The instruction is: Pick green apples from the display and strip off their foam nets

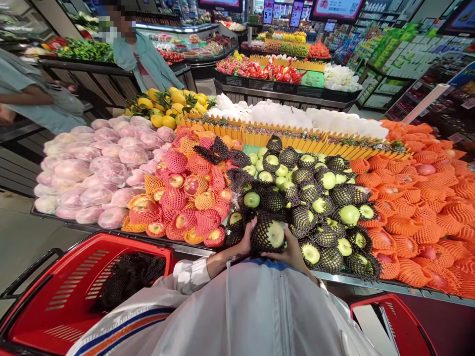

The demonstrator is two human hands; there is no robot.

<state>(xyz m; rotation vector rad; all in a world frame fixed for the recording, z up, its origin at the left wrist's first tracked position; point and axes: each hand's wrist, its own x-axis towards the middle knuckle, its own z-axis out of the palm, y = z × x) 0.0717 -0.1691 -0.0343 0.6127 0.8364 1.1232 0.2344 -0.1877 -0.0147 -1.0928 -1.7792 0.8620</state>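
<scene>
Hands come together in the head view: our left hand [243, 245] and right hand [293, 252] grasp a green apple [276, 235] in black netting, one from either side, just in front of our white jacket [256, 311] and by the near edge of the desk [336, 278]. Beyond our hands and to their right, more netted apples [322, 230] crowd close around them. Past these, a yellow fence [289, 141] stands in the way between our hands and some white wrapped goods [274, 113].

Left of our hands lie red apples [191, 184] in pink and orange nets, then pale pink wrapped fruit [100, 168], with yellow fruit [178, 104] behind. Well to their right, orange-netted fruit [415, 207] is heaped. Lower left of our hands, a red basket [35, 314] holds black netting [128, 279]; our jacket partly hides a second basket [406, 321] at their lower right. Far left, beyond the desk, we see a person in pale blue [137, 57], and nearer, another person [31, 94], cut off by the edge of view.
</scene>
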